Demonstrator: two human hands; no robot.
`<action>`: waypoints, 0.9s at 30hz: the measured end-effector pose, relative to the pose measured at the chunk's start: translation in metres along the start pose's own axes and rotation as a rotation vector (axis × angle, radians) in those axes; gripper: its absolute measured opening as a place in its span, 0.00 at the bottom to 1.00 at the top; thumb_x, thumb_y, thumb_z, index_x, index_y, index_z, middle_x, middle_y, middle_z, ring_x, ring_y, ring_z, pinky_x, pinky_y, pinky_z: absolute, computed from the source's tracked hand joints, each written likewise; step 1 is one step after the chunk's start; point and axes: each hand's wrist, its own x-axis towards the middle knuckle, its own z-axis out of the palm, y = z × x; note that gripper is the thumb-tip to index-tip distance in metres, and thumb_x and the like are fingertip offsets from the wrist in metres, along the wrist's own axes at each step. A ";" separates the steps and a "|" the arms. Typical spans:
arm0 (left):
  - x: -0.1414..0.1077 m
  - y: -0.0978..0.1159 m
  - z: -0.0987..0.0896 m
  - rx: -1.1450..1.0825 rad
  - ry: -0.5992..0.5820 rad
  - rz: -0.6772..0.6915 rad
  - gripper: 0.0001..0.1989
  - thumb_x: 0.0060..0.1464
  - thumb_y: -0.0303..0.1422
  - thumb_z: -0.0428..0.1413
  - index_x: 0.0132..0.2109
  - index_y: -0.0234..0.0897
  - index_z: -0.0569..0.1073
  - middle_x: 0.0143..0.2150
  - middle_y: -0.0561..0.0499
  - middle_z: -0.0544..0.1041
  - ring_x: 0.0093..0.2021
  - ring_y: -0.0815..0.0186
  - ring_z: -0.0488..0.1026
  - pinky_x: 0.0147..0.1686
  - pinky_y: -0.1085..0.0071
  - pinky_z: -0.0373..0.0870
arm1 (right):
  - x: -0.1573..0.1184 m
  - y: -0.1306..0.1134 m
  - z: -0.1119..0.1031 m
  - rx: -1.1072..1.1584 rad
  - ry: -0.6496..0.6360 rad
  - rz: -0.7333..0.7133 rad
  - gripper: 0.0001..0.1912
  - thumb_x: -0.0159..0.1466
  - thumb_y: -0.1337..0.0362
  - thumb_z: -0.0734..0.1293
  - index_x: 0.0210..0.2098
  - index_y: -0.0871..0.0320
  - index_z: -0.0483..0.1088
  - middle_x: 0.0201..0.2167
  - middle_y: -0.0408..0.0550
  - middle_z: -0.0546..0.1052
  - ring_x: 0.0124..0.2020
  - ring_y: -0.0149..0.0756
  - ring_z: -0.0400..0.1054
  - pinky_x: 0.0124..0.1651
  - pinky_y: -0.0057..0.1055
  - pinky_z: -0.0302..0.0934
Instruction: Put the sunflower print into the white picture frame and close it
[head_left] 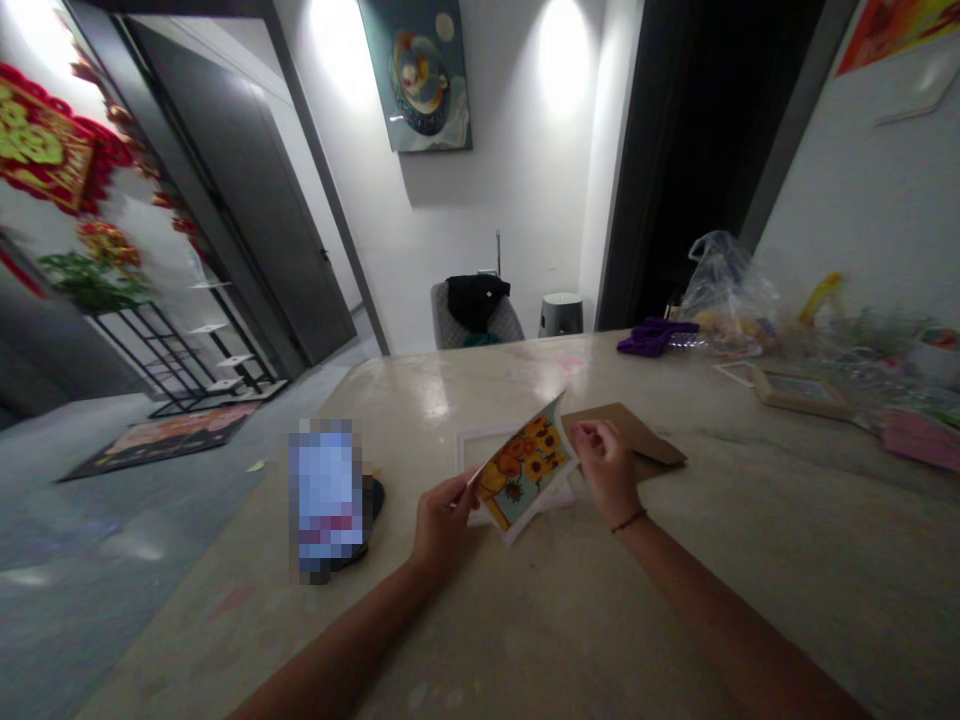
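The left hand (442, 525) is closed in a pinch on the lower left edge of a sunflower picture (523, 475), and the right hand (606, 470) is pinched narrow on its upper right edge, a dark cord bracelet (628, 520) on that wrist. The picture sits between the hands, tilted up off the stone tabletop (480, 640) (its lower corner appears to rest on the items beneath, though contact cannot be confirmed at this angle). Directly under and behind it lies a white frame (480, 448), partly hidden by the picture. A brown cardboard backing (628, 432) lies flat just beyond the right hand, partly under the picture's edge. Left of the left hand stands a pixelated object (326, 500), too blurred to identify, with a dark item (373, 500) touching it. Farther along the table, well apart from the hands, are a purple cloth (656, 336), a plastic bag (724, 290), a small wooden picture frame (799, 393), and a pink sheet (919, 440). Nothing stands between the hands and the picture. Beyond the table end are a gray chair (480, 325) draped with a black garment (476, 302) and a gray stool (560, 312).
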 end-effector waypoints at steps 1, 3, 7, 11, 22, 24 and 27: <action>-0.001 0.000 0.000 0.015 -0.017 0.036 0.16 0.54 0.38 0.47 0.35 0.36 0.77 0.22 0.52 0.74 0.21 0.70 0.67 0.23 0.77 0.63 | -0.004 -0.008 0.001 0.050 -0.085 0.035 0.19 0.56 0.48 0.59 0.28 0.59 0.69 0.26 0.47 0.72 0.30 0.35 0.64 0.36 0.32 0.59; -0.003 -0.001 0.000 0.049 -0.037 0.112 0.15 0.54 0.35 0.47 0.42 0.37 0.76 0.26 0.51 0.77 0.24 0.69 0.70 0.25 0.77 0.65 | -0.012 -0.022 0.004 0.157 -0.229 0.093 0.22 0.57 0.46 0.58 0.26 0.58 0.69 0.23 0.44 0.71 0.27 0.34 0.63 0.31 0.29 0.58; -0.008 -0.006 0.001 0.189 -0.018 0.279 0.15 0.54 0.33 0.48 0.46 0.40 0.74 0.28 0.50 0.77 0.28 0.68 0.71 0.29 0.75 0.66 | -0.020 -0.035 0.007 0.267 -0.303 0.187 0.25 0.56 0.43 0.56 0.18 0.58 0.62 0.16 0.41 0.65 0.20 0.29 0.58 0.24 0.27 0.53; -0.009 -0.010 0.002 0.264 0.018 0.336 0.15 0.55 0.31 0.47 0.47 0.41 0.73 0.27 0.51 0.76 0.27 0.69 0.71 0.28 0.75 0.67 | -0.017 -0.028 0.009 0.257 -0.261 0.268 0.22 0.50 0.45 0.64 0.16 0.58 0.61 0.13 0.39 0.62 0.17 0.27 0.55 0.21 0.27 0.50; 0.009 0.000 0.006 -0.043 0.155 0.000 0.19 0.46 0.35 0.54 0.43 0.26 0.73 0.44 0.42 0.76 0.45 0.62 0.72 0.40 0.71 0.70 | -0.005 -0.027 -0.003 0.779 -0.567 0.425 0.18 0.50 0.51 0.67 0.35 0.57 0.71 0.35 0.50 0.76 0.40 0.42 0.68 0.39 0.37 0.62; 0.009 0.001 0.005 -0.115 0.115 -0.047 0.14 0.50 0.33 0.49 0.37 0.29 0.75 0.37 0.46 0.79 0.38 0.65 0.75 0.33 0.75 0.71 | -0.003 -0.022 -0.007 0.758 -0.607 0.424 0.18 0.50 0.51 0.67 0.34 0.58 0.72 0.35 0.51 0.77 0.40 0.42 0.69 0.39 0.37 0.62; 0.007 -0.003 0.001 -0.216 0.074 -0.109 0.12 0.51 0.33 0.50 0.38 0.34 0.76 0.37 0.46 0.79 0.38 0.62 0.75 0.35 0.71 0.72 | 0.002 -0.010 -0.009 0.711 -0.607 0.439 0.17 0.48 0.53 0.69 0.32 0.58 0.73 0.33 0.50 0.77 0.37 0.41 0.70 0.39 0.36 0.62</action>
